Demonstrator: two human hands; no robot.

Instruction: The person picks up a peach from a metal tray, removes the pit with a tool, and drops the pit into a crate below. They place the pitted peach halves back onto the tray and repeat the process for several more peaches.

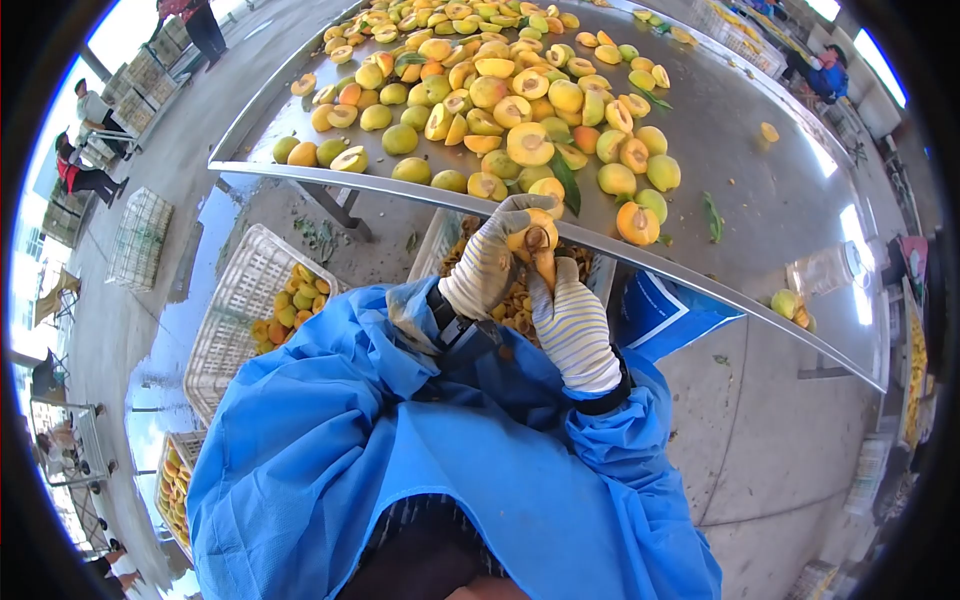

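Observation:
My left hand (490,262), in a striped work glove, is closed around a halved yellow peach (532,236) just past the table's near edge. The cut side faces up, with a brown pit or hollow in the middle. My right hand (577,328), gloved the same way, is closed on a small tan-handled pitting tool (545,268). Its upper end meets the centre of the peach, and the tip is hidden there. Beyond my hands, a heap of whole and halved peaches (490,90) with some green leaves covers much of the metal table (740,250).
Below my hands stands a crate (432,245) with peach pieces. To the left are a white crate of peach halves (225,315) and another filled crate (172,490). A blue bag (665,315) hangs under the table edge. Other people stand or sit farther off.

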